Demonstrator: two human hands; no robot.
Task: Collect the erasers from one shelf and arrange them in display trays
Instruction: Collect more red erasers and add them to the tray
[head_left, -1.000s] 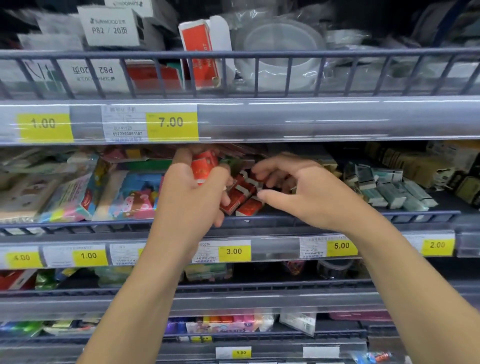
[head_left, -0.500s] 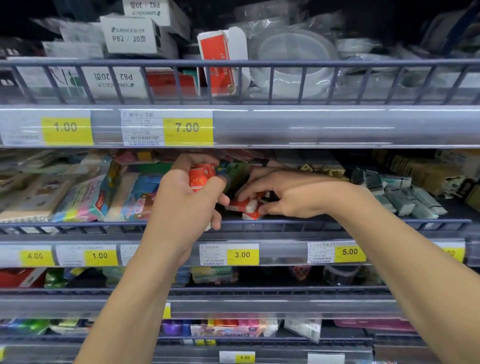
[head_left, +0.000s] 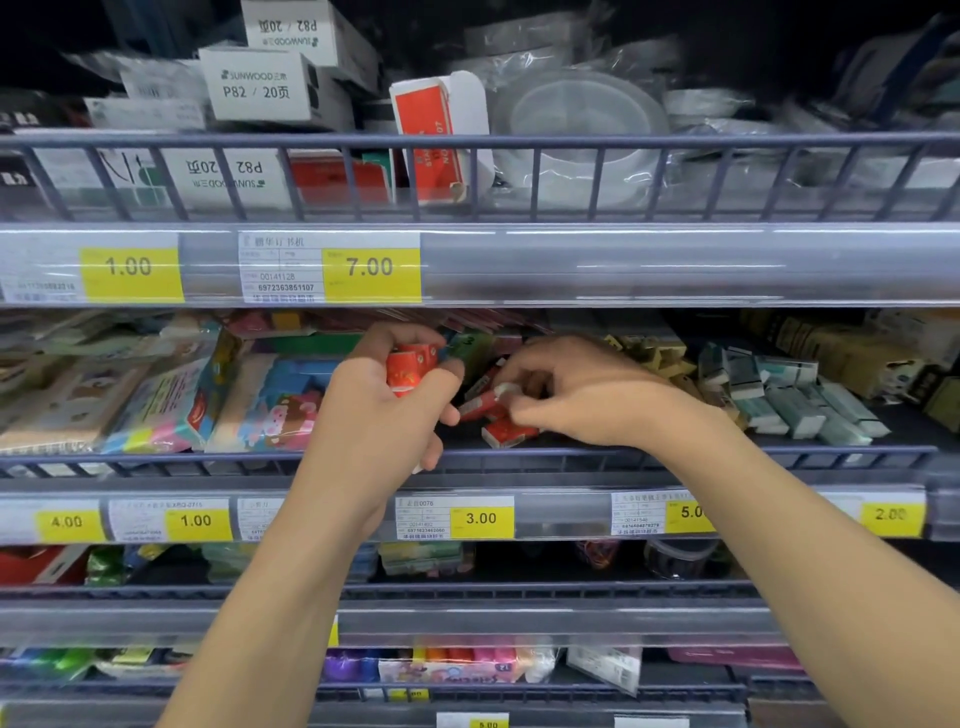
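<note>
Both hands are up at the middle shelf (head_left: 675, 460), right behind its wire rail. The left hand (head_left: 384, 415) has its fingers curled tight around a small bunch of red erasers (head_left: 410, 364), thumb pressed against them, so that one's full. The right hand (head_left: 576, 395) is just beside it, reaching into the loose pile, fingers bent and pinching one more red eraser (head_left: 485, 400) that sits tilted up off the shelf. Another red one (head_left: 509, 434) lies flat on the shelf floor right under the right hand, touching or nearly touching the thumb, hard to say which. Left of the hands there are colourful packs (head_left: 171, 405), to the right a heap of pale green erasers (head_left: 795, 410) spread well apart from the red ones. Price tags run along the shelf edge, with a 3.00 tag (head_left: 480, 518) straight below the hands. The upper shelf carries white boxes (head_left: 260, 85) and a red-and-white box (head_left: 436, 135) behind its rail.
</note>
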